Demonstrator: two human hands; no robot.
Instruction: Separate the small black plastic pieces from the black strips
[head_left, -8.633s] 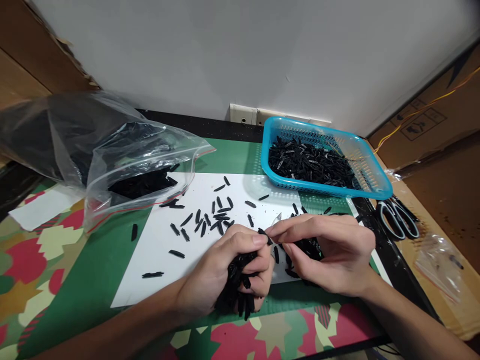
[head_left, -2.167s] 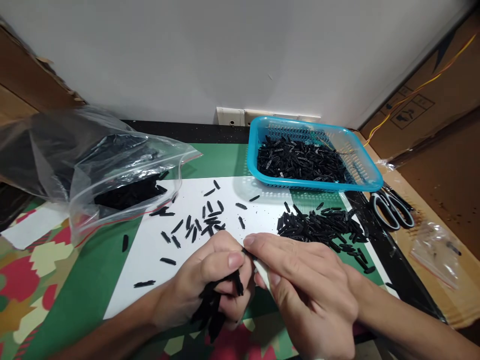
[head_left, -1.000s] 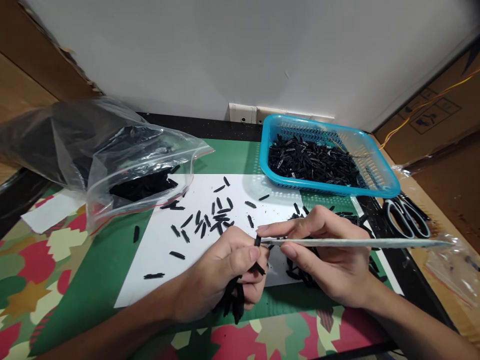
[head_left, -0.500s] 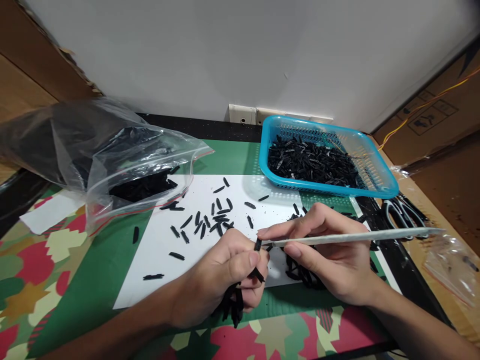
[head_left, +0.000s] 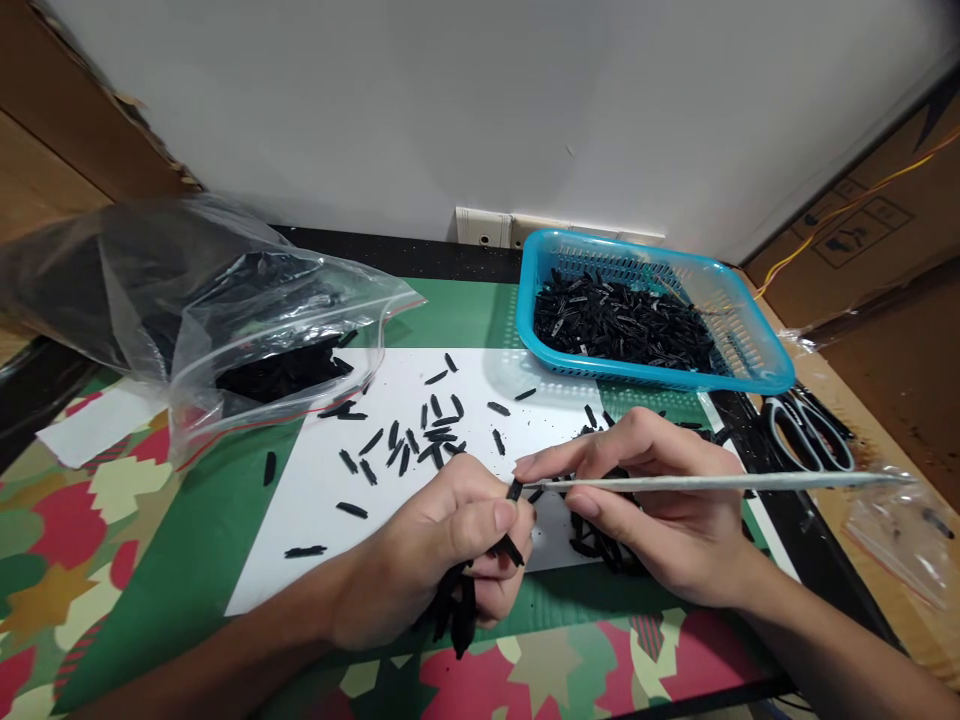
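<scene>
My left hand [head_left: 435, 550] is closed around several small black strips [head_left: 457, 610], whose ends stick out below its fingers. One black strip [head_left: 514, 490] stands up between its thumb and forefinger. Between thumb and fingers, my right hand [head_left: 667, 520] grips a long thin tool with a pale, wrapped-looking handle [head_left: 795, 482]. The tool's narrow dark tip meets the upright strip, and my right forefinger rests close to the strip's top. Loose black strips [head_left: 439, 435] lie scattered on a white sheet [head_left: 277, 570], and a pile of them [head_left: 600, 545] is partly hidden behind my right hand.
A blue basket [head_left: 652, 378] of black pieces stands at the back right. At left lies an open clear zip bag [head_left: 300, 290] with more strips. Scissors [head_left: 806, 430] and a small plastic bag [head_left: 896, 530] lie right. A wall with sockets [head_left: 484, 228] is behind.
Both hands keep their grip. My left hand and its strips have shifted slightly left, and the tool's far end has dipped a little.
</scene>
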